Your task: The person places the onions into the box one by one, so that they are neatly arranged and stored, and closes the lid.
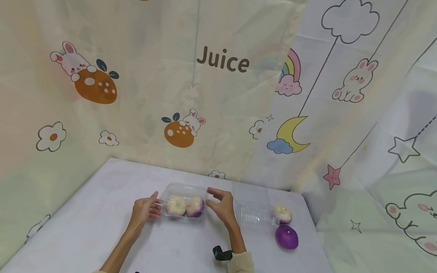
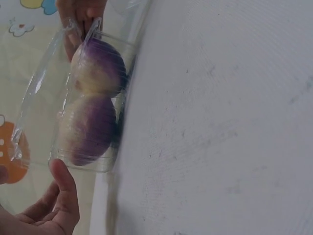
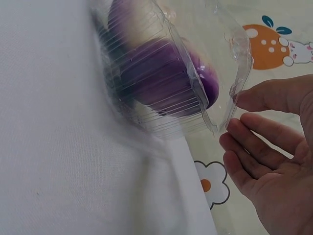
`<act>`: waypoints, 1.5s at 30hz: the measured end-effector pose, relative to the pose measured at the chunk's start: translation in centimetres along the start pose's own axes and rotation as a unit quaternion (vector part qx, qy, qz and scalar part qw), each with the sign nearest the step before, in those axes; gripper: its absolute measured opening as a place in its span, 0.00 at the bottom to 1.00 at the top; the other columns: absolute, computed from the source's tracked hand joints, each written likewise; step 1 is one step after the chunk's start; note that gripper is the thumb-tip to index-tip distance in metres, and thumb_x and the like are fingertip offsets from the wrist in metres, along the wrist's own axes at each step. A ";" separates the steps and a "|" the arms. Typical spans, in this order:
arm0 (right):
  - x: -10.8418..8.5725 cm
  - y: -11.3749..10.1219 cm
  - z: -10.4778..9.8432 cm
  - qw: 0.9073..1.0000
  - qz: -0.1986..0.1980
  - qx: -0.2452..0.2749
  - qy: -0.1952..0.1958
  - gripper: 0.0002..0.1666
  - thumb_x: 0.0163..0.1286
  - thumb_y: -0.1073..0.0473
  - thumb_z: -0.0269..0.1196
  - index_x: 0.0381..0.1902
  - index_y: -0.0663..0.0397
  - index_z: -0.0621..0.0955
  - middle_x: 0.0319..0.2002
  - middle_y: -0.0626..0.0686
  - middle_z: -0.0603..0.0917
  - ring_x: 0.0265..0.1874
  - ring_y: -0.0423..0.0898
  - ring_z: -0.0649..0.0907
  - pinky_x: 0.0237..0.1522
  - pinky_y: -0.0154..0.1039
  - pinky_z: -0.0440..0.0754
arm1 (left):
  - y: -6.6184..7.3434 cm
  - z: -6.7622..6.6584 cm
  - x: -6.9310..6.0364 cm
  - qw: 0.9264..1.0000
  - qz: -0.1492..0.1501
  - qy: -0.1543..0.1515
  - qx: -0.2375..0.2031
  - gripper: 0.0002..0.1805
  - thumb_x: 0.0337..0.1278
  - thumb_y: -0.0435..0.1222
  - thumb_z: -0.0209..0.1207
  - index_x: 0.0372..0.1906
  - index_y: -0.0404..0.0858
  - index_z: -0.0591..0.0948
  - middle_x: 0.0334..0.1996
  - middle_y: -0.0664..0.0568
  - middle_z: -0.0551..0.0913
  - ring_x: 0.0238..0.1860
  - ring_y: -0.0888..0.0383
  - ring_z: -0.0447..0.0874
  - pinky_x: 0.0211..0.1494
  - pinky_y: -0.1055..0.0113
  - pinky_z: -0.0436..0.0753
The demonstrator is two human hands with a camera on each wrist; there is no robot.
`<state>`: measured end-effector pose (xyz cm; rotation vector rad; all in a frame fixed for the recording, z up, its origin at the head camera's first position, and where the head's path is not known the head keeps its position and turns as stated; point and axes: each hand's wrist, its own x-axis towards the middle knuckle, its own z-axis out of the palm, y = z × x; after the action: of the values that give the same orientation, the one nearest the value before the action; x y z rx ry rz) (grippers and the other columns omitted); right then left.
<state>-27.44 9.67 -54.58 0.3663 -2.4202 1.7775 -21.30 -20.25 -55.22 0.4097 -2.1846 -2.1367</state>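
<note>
A clear plastic clamshell box [image 1: 184, 189] holds two cream-and-purple turnips [image 1: 176, 206], seen through its wall. Its lid [image 2: 34, 93] stands a little apart from the base rim in the left wrist view. At the box's left end is my left hand [image 1: 142, 210], its thumb [image 2: 63, 181] at the base corner and the other fingers loosely bent. My right hand [image 1: 222, 205] is at the opposite end, thumb and forefinger spread. In the right wrist view, that thumb [image 3: 254, 97] meets the lid's edge, while the other fingers lie relaxed beside it.
On the right of the white table [image 1: 170, 246] sits another clear plastic box [image 1: 254, 214], with its lid raised. A cream-and-purple turnip [image 1: 285, 215] is at its right end, and a deep purple round vegetable [image 1: 286, 237] lies in front. Printed curtains [image 1: 136, 113] hang behind the table.
</note>
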 end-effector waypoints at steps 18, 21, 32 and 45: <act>-0.3 0.0 0.0 1.000 -0.009 -0.009 -0.003 0.25 0.63 0.71 0.72 0.60 0.65 0.88 0.56 0.60 0.93 0.64 0.61 0.88 0.75 0.58 0.83 | -0.5 0.0 -0.2 1.000 -0.002 -0.005 0.001 0.20 0.78 0.38 0.63 0.52 0.20 0.85 0.32 0.45 0.92 0.26 0.60 0.89 0.32 0.68 0.93; -0.4 0.1 0.1 1.000 -0.008 -0.010 -0.002 0.25 0.63 0.71 0.72 0.60 0.65 0.88 0.56 0.59 0.93 0.65 0.60 0.88 0.75 0.58 0.82 | -0.5 0.0 -0.4 1.000 0.001 -0.007 0.000 0.18 0.77 0.36 0.63 0.52 0.20 0.86 0.32 0.45 0.91 0.26 0.60 0.89 0.32 0.69 0.93; -0.2 0.1 0.2 1.000 0.000 -0.014 -0.001 0.25 0.65 0.72 0.73 0.61 0.61 0.89 0.57 0.57 0.93 0.66 0.59 0.88 0.77 0.57 0.81 | -0.3 -0.3 -0.3 1.000 -0.007 -0.022 -0.001 0.17 0.76 0.31 0.61 0.55 0.19 0.84 0.32 0.47 0.92 0.28 0.59 0.90 0.34 0.68 0.93; -0.3 0.1 0.2 1.000 -0.002 -0.018 -0.008 0.26 0.65 0.73 0.73 0.61 0.61 0.88 0.58 0.57 0.93 0.67 0.59 0.87 0.77 0.57 0.80 | -0.7 -1.0 -0.1 0.998 -0.007 -0.050 0.028 0.19 0.71 0.32 0.67 0.59 0.22 0.84 0.37 0.45 0.93 0.33 0.59 0.91 0.38 0.67 0.94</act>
<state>-27.14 9.58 -54.82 0.3834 -2.4560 1.7332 -20.89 -21.15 -55.86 0.3271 -2.3052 -2.1531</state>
